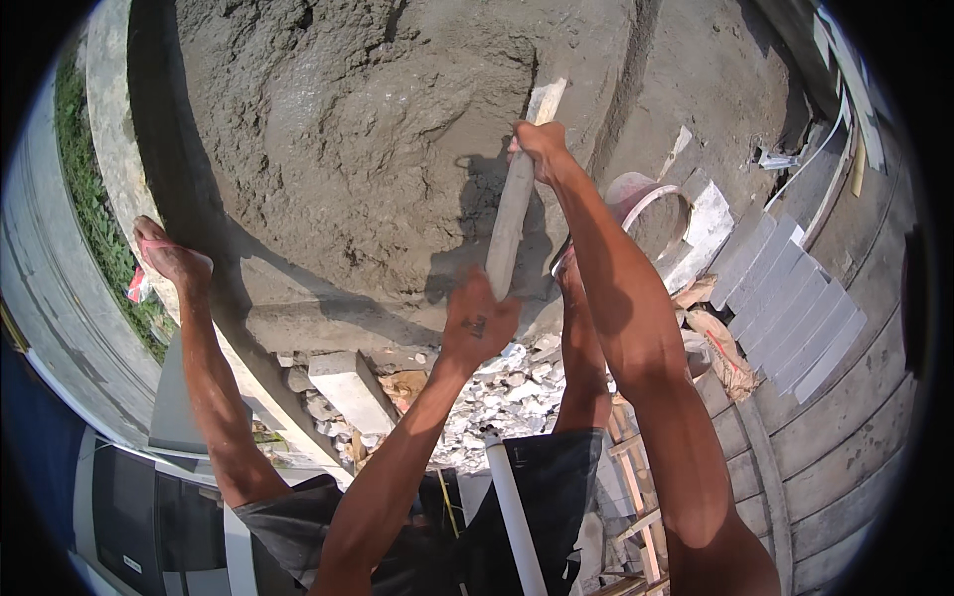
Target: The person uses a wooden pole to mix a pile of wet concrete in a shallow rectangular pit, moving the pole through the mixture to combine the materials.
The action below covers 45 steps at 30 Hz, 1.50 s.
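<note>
A wooden screed board (pixel 513 214), coated in grey mortar with a paler far end, slants over the wet cement. My right hand (pixel 542 147) is closed around its far part. At its near end, my left hand (pixel 479 323) grips the board from above, slightly blurred, with its fingertips hidden. Beneath and beyond the board spreads wet grey mortar (pixel 328 129), rough and lumpy on the left and smoother on the right. The shadow of my head and arms falls across it.
My left foot in a pink flip-flop rests on the concrete wall edge (pixel 111 109). Right of my right arm lie a mortar-stained bucket (pixel 636 194) and stacked grey strips (pixel 795 308). White rubble (pixel 507 397) and a pale block (pixel 350 387) lie nearer my legs.
</note>
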Tool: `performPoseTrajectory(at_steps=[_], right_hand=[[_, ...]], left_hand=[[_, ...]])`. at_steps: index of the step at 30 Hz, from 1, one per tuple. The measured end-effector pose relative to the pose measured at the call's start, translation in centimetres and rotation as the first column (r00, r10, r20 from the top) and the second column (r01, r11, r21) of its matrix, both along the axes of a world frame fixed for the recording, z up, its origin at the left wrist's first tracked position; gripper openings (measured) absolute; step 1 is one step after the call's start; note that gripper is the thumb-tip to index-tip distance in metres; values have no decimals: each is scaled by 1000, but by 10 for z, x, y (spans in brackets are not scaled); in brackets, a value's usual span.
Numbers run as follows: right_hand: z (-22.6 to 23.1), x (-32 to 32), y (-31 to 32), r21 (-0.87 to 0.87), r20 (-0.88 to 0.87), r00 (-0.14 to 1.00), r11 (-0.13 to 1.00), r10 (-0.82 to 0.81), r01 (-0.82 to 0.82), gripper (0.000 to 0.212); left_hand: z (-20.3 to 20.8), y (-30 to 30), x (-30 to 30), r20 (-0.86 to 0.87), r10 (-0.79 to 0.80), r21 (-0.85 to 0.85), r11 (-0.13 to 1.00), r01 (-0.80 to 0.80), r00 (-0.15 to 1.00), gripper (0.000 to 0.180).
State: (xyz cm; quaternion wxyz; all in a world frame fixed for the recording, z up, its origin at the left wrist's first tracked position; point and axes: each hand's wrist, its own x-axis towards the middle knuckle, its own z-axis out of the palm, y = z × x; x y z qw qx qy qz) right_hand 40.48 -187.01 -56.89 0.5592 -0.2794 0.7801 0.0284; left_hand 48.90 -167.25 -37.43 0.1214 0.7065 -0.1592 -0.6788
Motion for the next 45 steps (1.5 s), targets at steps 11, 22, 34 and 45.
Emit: performPoseTrajectory(at_steps=[11, 22, 34, 45], right_hand=[[113, 31, 227, 290, 154, 635, 649, -757, 703, 11], [261, 143, 286, 361, 117, 425, 437, -897, 823, 13], [114, 56, 211, 271, 226, 551, 595, -803, 756, 13], [109, 105, 2, -395, 196, 979, 918, 47, 35, 39]], left_hand=[[116, 110, 167, -171, -391, 58, 913, 405, 904, 40], [56, 214, 339, 56, -711, -88, 696, 713, 701, 31], [94, 94, 162, -55, -417, 10, 908, 418, 907, 42], [2, 32, 80, -73, 113, -166, 978, -124, 991, 47]])
